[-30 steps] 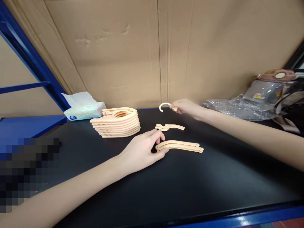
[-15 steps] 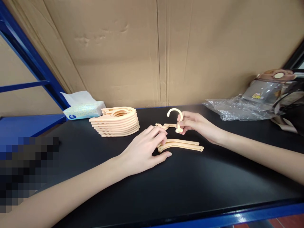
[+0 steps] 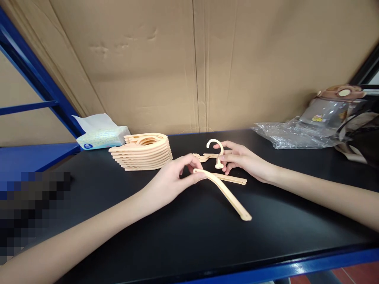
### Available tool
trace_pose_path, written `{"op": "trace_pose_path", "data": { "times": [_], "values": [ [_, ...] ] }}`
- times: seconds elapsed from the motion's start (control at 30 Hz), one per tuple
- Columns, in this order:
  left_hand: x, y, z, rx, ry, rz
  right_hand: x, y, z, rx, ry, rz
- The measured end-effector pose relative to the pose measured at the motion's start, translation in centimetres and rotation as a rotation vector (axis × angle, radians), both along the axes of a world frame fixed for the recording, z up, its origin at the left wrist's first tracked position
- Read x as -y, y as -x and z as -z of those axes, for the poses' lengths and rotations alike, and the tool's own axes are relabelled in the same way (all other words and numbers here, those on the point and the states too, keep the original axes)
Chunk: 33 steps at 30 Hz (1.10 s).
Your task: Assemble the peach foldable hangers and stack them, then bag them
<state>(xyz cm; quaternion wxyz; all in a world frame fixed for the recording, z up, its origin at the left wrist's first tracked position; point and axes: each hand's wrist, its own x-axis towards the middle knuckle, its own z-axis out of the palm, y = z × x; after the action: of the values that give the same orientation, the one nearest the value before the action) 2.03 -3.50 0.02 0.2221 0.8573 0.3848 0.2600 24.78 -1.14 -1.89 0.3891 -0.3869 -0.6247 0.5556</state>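
Observation:
Between the thumb and fingers of my left hand (image 3: 180,173) is one end of a cream hanger arm (image 3: 227,193), which slants down to the right, its far end toward me. My right hand (image 3: 241,159) pinches a cream hanger hook (image 3: 219,152), upright with its curve on top and a small flat foot below. Behind the held arm, another hanger arm (image 3: 232,178) lies on the black tabletop, partly covered. More cream hanger pieces (image 3: 203,157) lie just behind the hook, partly hidden by my hands.
A stack of folded cream hangers (image 3: 142,154) stands left of my left hand, with a tissue pack (image 3: 102,136) behind it. At the right are a crumpled clear plastic bag (image 3: 284,134), a bottle (image 3: 325,106) and a dark bag with straps (image 3: 363,134). Cardboard (image 3: 142,71) lines the back.
My left hand has closed on one of the two hanger arms, lifting and swinging it toward me, away from the other. The right hand still holds the hook, slightly lower and further left.

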Motion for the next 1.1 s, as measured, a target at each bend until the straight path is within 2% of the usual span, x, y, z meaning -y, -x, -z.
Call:
{"op": "trace_pose_path", "data": {
  "times": [0.1, 0.2, 0.3, 0.4, 0.47, 0.6, 0.77, 0.87, 1.0, 1.1],
  "values": [
    [-0.6, 0.4, -0.2, 0.244, 0.270, -0.063, 0.1, 0.1, 0.0, 0.024, 0.001, 0.005],
    [-1.1, 0.8, -0.2, 0.407, 0.456, -0.070, 0.2, 0.2, 0.1, 0.045, -0.004, 0.007],
    [-1.4, 1.0, 0.0, 0.478, 0.575, -0.044, 0.1, 0.2, 0.2, 0.046, -0.013, 0.004],
    [-1.3, 0.9, 0.3, 0.473, 0.615, -0.067, 0.1, 0.2, 0.3, 0.038, -0.017, 0.003],
    [-1.0, 0.7, 0.3, 0.389, 0.527, -0.100, 0.1, 0.2, 0.2, 0.033, -0.018, 0.001],
    [-0.3, 0.3, 0.4, 0.133, 0.220, -0.094, 0.2, 0.3, 0.1, 0.028, -0.025, -0.002],
    [0.0, 0.0, 0.3, 0.068, 0.189, -0.020, 0.2, 0.3, 0.1, 0.034, -0.033, -0.033],
    [-0.1, -0.2, 0.2, -0.049, 0.146, -0.054, 0.0, 0.3, 0.2, 0.067, -0.020, -0.058],
    [-0.2, -0.6, 0.5, -0.226, -0.001, -0.151, -0.1, 0.4, 0.2, 0.101, -0.006, -0.069],
    [-0.1, -0.7, 1.0, -0.287, -0.094, -0.132, -0.1, 0.3, 0.3, 0.081, -0.013, -0.060]
  ]
}}
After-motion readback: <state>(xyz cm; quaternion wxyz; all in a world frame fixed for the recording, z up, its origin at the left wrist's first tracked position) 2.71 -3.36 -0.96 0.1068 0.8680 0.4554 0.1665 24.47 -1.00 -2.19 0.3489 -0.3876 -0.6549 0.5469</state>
